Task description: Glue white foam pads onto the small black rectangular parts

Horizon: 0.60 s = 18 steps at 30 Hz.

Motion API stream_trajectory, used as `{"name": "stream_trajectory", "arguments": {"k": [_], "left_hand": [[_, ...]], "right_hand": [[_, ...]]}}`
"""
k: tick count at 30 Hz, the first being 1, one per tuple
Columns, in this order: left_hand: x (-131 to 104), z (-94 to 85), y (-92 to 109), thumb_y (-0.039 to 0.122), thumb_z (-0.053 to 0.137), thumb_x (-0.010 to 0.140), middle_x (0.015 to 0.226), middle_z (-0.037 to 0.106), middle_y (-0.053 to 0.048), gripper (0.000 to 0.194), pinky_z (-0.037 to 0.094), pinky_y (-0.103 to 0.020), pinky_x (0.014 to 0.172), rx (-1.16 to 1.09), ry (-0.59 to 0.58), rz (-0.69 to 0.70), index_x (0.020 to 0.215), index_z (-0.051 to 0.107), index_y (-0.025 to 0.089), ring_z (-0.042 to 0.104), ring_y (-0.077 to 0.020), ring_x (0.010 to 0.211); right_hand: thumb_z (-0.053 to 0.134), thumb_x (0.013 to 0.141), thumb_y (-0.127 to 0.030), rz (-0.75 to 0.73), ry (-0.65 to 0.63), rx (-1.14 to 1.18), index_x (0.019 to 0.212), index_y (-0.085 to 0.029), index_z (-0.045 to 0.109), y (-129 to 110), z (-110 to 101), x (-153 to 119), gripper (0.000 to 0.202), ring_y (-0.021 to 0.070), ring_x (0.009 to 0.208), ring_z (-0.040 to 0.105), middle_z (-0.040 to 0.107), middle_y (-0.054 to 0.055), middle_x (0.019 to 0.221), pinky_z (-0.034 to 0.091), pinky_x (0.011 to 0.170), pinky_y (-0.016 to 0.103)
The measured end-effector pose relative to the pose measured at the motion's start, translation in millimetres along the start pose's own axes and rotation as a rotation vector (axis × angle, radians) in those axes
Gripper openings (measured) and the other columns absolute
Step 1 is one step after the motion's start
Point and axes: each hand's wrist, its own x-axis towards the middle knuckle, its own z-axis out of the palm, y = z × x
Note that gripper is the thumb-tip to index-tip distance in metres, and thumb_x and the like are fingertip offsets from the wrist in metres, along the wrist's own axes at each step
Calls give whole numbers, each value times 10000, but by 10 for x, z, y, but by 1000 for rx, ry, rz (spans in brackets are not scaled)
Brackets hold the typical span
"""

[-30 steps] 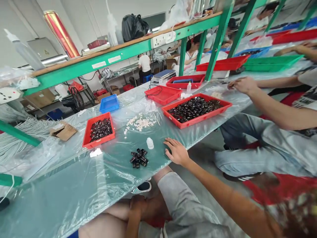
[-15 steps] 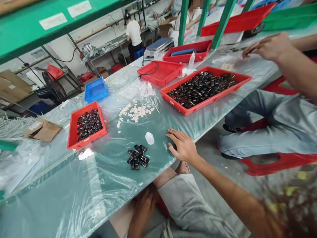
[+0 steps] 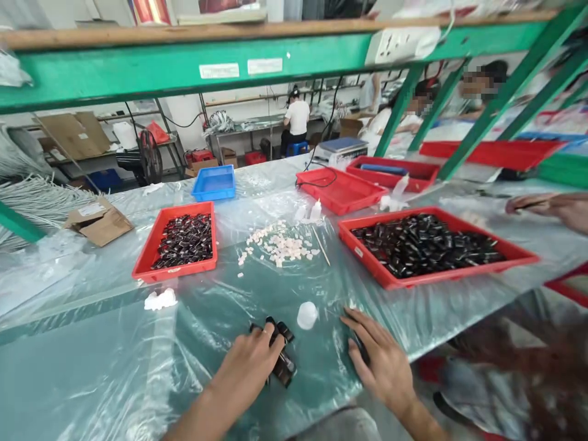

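Left of the small round white plastic cap [image 3: 307, 315], the left hand [image 3: 250, 356] covers part of a pile of small glossy black blocks [image 3: 283, 366]; whether its grip has closed on one cannot be told. Right of the cap, the right hand [image 3: 383, 362] partly hides a dark piece [image 3: 361, 348], its grip equally unclear. Clear plastic film covers the green counter [image 3: 92, 367]; beyond the cap lie scattered off-white chips [image 3: 285, 246], and far behind it sits a blurred person in white [image 3: 297, 117].

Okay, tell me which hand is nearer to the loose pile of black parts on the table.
Left. The left hand has its fingers on the loose pile of black parts; the right hand is off to the pile's right, apart from it.
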Motion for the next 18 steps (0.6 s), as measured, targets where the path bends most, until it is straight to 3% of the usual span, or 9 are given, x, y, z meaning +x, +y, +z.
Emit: {"name": "stream_trajectory", "arguments": {"k": [3,5,8,12,16,18], "left_hand": [[55,219,-26,6,619,839,1341,809,-119,685,656,-411,682,-23,36,22,1433,718,334,811,-345,1008],[-10,270,-40,-6,577,833,1316,822,-103,748,654,-448,678,-66,62,12,1454,708,389,815,-367,1022],[-119,180,-126,76,481,953,1279,821,-76,664,658,-494,739,-267,150,-41,1445,689,470,823,-355,968],[-144,4,-315,270,451,1054,1100,800,-61,453,657,-502,806,-670,354,-90,1313,731,515,808,-341,932],[-87,9,-434,350,554,1009,952,778,-37,354,627,-501,670,-891,535,-167,1194,773,558,719,-297,661],[-62,73,-443,386,588,994,906,775,-27,315,607,-495,591,-914,584,-206,1169,782,561,653,-270,546]], "right_hand": [[511,1002,-294,-3,-3,-3,1367,-343,705,10,2,24,416,381,1359,732,748,74,1477,677,1067,610],[511,998,-299,16,-31,-17,1367,-335,713,-21,-8,35,422,380,1363,731,748,80,1475,670,1081,608],[511,1001,-311,41,-73,-33,1356,-296,724,-86,-38,40,415,375,1373,722,740,104,1482,645,1117,610],[494,1032,-314,88,-133,-1,1285,-273,755,-112,-142,141,366,362,1356,727,748,127,1460,628,1135,595],[412,1095,-312,80,-208,33,1126,-248,787,-29,-221,491,382,325,1149,804,827,132,1196,676,1041,526],[425,1103,-317,52,-238,43,1191,-245,779,9,-185,648,371,319,1237,779,810,138,1273,645,1122,512]]}}
